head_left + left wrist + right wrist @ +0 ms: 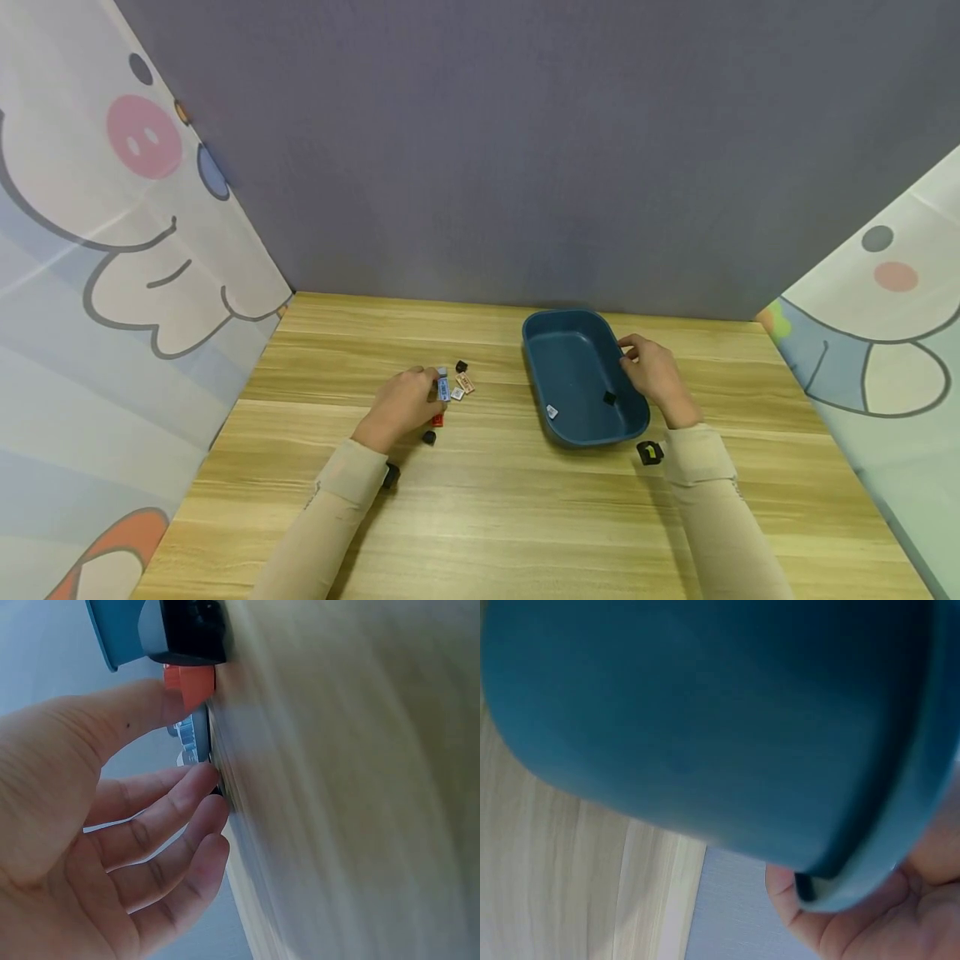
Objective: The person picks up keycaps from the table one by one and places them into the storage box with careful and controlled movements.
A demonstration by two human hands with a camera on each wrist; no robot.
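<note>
My left hand (405, 404) is low over the table, thumb and fingertips at opposite ends of a long blue keycap (444, 388). A red keycap (438, 421) lies by the thumb; in the left wrist view the thumb tip overlaps this red keycap (196, 684). Close by are a white keycap (457, 393), a cream-and-orange keycap (465, 382) and small black keycaps (461, 366). My right hand (654, 373) grips the right rim of a dark blue plastic basin (558, 367). The right wrist view shows fingers curled under the basin's rim (855, 889).
Inside the basin lie a white keycap (552, 412) and a black keycap (610, 398). A black piece with a yellow-green mark (650, 452) sits beside the right sleeve. Another black piece (391, 476) is by the left cuff. A grey panel (495, 167) stands behind the wooden table (510, 517).
</note>
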